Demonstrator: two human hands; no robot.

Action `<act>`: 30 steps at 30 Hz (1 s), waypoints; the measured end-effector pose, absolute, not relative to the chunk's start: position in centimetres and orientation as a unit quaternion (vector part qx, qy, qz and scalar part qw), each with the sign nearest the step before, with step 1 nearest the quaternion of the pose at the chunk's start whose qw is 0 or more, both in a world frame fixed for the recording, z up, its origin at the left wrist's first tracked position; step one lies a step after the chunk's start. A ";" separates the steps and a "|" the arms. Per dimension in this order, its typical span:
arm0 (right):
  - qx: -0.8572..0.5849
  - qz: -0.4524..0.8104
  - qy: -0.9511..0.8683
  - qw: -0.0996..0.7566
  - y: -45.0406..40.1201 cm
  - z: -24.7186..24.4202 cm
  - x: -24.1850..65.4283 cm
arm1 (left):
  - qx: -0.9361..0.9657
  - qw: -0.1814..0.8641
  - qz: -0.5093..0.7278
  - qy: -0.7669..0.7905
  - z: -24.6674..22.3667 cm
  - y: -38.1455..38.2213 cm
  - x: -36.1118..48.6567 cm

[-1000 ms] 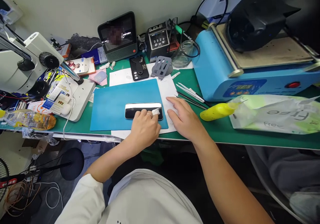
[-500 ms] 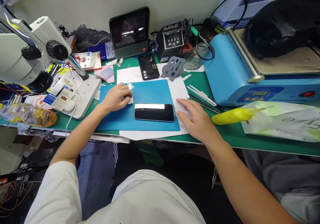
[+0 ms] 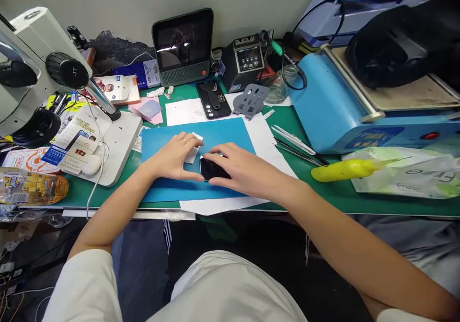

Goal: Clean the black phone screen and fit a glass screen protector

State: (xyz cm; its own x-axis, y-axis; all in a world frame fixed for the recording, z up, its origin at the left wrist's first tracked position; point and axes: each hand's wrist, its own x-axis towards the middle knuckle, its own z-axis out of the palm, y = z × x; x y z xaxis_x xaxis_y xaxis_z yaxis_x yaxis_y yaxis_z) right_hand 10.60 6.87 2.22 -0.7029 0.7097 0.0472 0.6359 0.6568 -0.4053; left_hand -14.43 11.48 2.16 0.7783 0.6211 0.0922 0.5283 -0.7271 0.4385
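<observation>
A phone with a dark screen [image 3: 212, 169] lies on the blue mat [image 3: 230, 129], its right part hidden beneath my right hand [image 3: 239, 169]. The fingers and thumb of that hand wrap over the phone's long edges. My left hand [image 3: 177, 156] is spread at the phone's left end, thumb near its lower corner, with nothing seen in its grasp. A white piece of tissue or paper [image 3: 192, 155] lies on the mat beside the left fingers.
Behind the mat are a black phone case [image 3: 212, 102], a grey stand [image 3: 249, 100] and a screen device [image 3: 184, 49]. A microscope [image 3: 66, 70] stands left. Tweezers [image 3: 296, 142], a yellow bottle [image 3: 345, 169] and a blue machine [image 3: 323, 101] are at right.
My right hand has moved left onto the phone and closed over it. My left hand has let go of the white tissue and opened toward the phone. The view has shifted slightly.
</observation>
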 end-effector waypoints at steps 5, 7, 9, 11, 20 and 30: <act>-0.345 0.158 -0.923 0.060 8.4 2.2 9.9 | 0.930 0.171 0.087 0.315 1.5 11.0 -14.3; -0.334 0.148 -0.930 0.048 8.7 2.5 9.7 | 0.931 0.159 0.082 0.319 1.3 11.0 -14.4; -0.323 0.140 -0.935 0.040 8.9 2.7 9.5 | 0.932 0.150 0.078 0.319 1.1 11.0 -14.4; -0.316 0.128 -0.939 0.036 9.0 2.7 9.4 | 0.934 0.142 0.073 0.321 1.1 11.1 -14.4; -0.316 0.093 -0.944 0.019 9.2 2.8 8.5 | 0.930 0.137 0.049 0.337 1.4 10.7 -13.9; -0.318 0.086 -0.944 0.000 9.3 3.0 8.1 | 0.924 0.140 0.056 0.352 1.3 10.5 -13.7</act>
